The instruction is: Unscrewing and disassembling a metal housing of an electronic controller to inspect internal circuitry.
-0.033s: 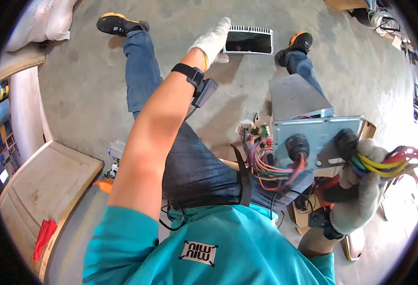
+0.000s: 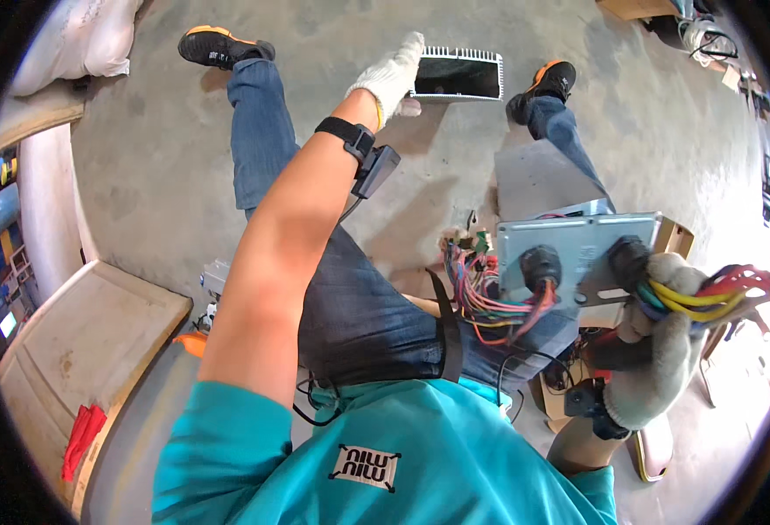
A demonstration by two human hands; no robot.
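my gloved right hand (image 2: 665,350) is curled closed around a thick bundle of yellow, red and blue wires (image 2: 696,302), next to a pale blue-grey metal box (image 2: 582,258) above my right leg (image 2: 538,337). the box has a flat, smooth face with two round black cable fittings (image 2: 541,265); thinner pink, red and orange wires (image 2: 499,306) spill from the left one. farther off, between my black-and-orange shoes (image 2: 226,50), my gloved left hand (image 2: 394,80) grips the left end of a rectangular silver housing (image 2: 458,77), ridged along its edges, dark inside.
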